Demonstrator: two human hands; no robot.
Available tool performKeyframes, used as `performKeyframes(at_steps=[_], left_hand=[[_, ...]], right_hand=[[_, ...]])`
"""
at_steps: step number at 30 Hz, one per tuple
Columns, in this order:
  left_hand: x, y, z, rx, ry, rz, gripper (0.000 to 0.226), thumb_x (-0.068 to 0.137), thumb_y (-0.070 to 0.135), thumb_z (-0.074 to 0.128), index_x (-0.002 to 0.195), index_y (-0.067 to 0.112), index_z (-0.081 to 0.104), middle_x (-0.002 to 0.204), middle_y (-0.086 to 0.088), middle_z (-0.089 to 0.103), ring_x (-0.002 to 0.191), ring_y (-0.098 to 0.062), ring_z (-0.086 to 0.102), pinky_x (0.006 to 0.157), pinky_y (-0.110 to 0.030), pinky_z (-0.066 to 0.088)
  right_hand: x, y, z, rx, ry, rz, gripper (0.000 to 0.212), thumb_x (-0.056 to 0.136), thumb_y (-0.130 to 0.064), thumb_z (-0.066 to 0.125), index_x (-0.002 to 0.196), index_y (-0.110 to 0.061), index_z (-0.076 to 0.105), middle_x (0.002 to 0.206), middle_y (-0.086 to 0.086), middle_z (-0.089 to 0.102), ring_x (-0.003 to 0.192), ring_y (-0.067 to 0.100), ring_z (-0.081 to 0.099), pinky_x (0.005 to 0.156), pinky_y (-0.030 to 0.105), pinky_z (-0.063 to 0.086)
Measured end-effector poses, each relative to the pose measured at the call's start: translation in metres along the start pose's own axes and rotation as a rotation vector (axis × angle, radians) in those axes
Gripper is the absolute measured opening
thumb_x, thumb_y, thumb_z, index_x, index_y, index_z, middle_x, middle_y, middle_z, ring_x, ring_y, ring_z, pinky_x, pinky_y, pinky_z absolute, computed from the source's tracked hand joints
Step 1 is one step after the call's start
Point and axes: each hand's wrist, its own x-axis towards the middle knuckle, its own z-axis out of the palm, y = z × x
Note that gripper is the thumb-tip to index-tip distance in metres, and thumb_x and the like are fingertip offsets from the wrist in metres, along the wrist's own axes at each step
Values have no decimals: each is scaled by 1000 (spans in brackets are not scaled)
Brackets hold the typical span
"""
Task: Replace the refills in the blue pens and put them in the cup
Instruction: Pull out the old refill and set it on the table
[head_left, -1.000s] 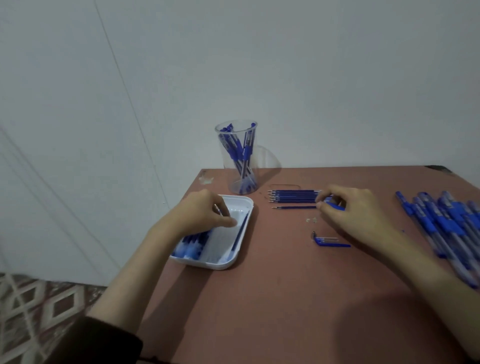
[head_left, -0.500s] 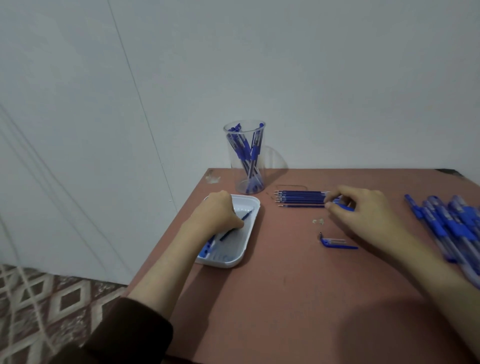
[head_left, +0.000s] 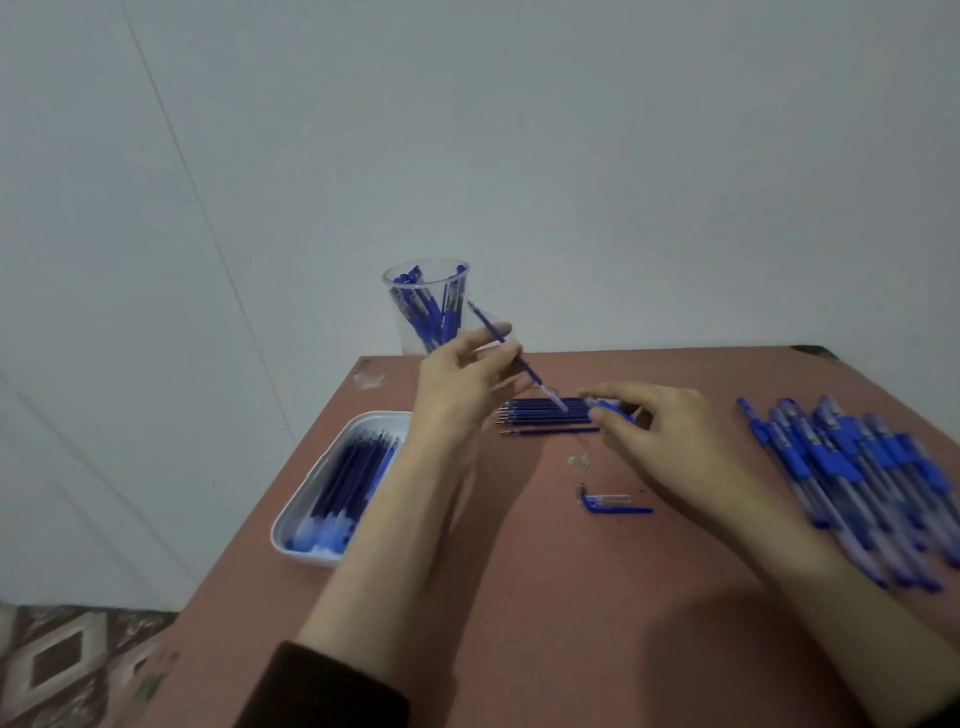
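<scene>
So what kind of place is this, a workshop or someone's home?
Probably a plain room at home, not a workshop: a reddish table against a blank wall, patterned floor tiles, and pens in a plastic cup.

Clear cup (head_left: 397, 322) upright at the far edge of the tabletop (head_left: 519, 597), blue pens (head_left: 431, 317) standing inside; one dark refill (head_left: 511, 358) pinched tilted in the left hand (head_left: 457, 395), raised beside the cup; row of refills (head_left: 545, 415) lying side by side on the tabletop; a blue pen part (head_left: 613, 406) pinched by the right hand (head_left: 670, 441) at that row's right end; heap of pens (head_left: 857, 467) at right, blurred.
</scene>
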Motion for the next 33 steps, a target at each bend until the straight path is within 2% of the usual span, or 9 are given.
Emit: performKeyframes(at_steps=[2, 5, 10, 12, 17, 23, 27, 30, 33], left_hand=[[3, -19, 11, -156, 79, 33, 13, 93, -3, 53, 91, 9, 58, 85, -10, 56, 69, -14, 65, 67, -25, 59], [8, -38, 18, -329, 151, 6, 16, 95, -3, 47, 90, 11, 51, 86, -10, 55, 69, -16, 68, 67, -29, 59], [11, -46, 17, -434, 113, -14, 15, 97, -4, 43, 89, 9, 48, 82, -9, 54, 72, -19, 70, 69, -31, 60], [10, -46, 18, -443, 100, -36, 15, 97, -4, 43, 90, 8, 48, 80, -8, 55, 73, -20, 69, 70, -32, 60], [9, -46, 19, -421, 119, -41, 16, 97, -5, 42, 91, 9, 48, 76, -6, 55, 67, -16, 69, 70, -32, 59], [9, -45, 18, -402, 118, -35, 18, 98, -4, 41, 89, 9, 48, 79, -7, 54, 71, -19, 68, 72, -33, 58], [9, -46, 19, -380, 123, -26, 18, 98, -4, 41, 88, 9, 48, 78, -7, 54, 71, -19, 67, 70, -32, 58], [9, -45, 18, -369, 126, -14, 17, 98, -4, 41, 88, 9, 48, 77, -7, 55, 73, -21, 66, 68, -31, 59], [8, -45, 18, -352, 120, -12, 16, 97, -4, 42, 89, 9, 48, 76, -7, 56, 72, -20, 66, 68, -30, 59]], right_hand=[[1, 0, 0, 9, 8, 7, 24, 88, -19, 63, 106, -31, 72, 92, -13, 70, 75, -8, 56, 66, 2, 36], [3, 3, 0, -19, 2, 35, 31, 87, -13, 60, 113, -26, 70, 98, -10, 69, 80, -1, 55, 68, -2, 33], [4, 3, 0, -57, -6, 74, 24, 87, -15, 59, 104, -27, 72, 84, -17, 65, 72, -5, 55, 63, 7, 37], [4, 3, 0, -69, -16, 74, 22, 88, -17, 59, 103, -27, 71, 80, -17, 63, 72, -6, 55, 62, 10, 38], [3, 1, 0, -69, -23, 69, 22, 89, -17, 58, 105, -25, 71, 81, -17, 62, 73, -6, 55, 61, 6, 36], [2, -2, -3, -71, -2, 68, 22, 90, -18, 58, 107, -25, 70, 88, -14, 66, 79, 3, 58, 69, 20, 45], [1, -3, -5, -82, -5, 46, 23, 89, -17, 59, 107, -25, 71, 94, -14, 68, 80, 2, 57, 71, 20, 44], [0, -1, -4, -86, -5, 41, 23, 87, -17, 61, 105, -26, 72, 90, -16, 67, 74, -4, 54, 66, 12, 38], [1, -2, -3, -70, 2, 34, 23, 87, -16, 61, 106, -25, 72, 95, -13, 70, 79, 1, 57, 71, 17, 42]])
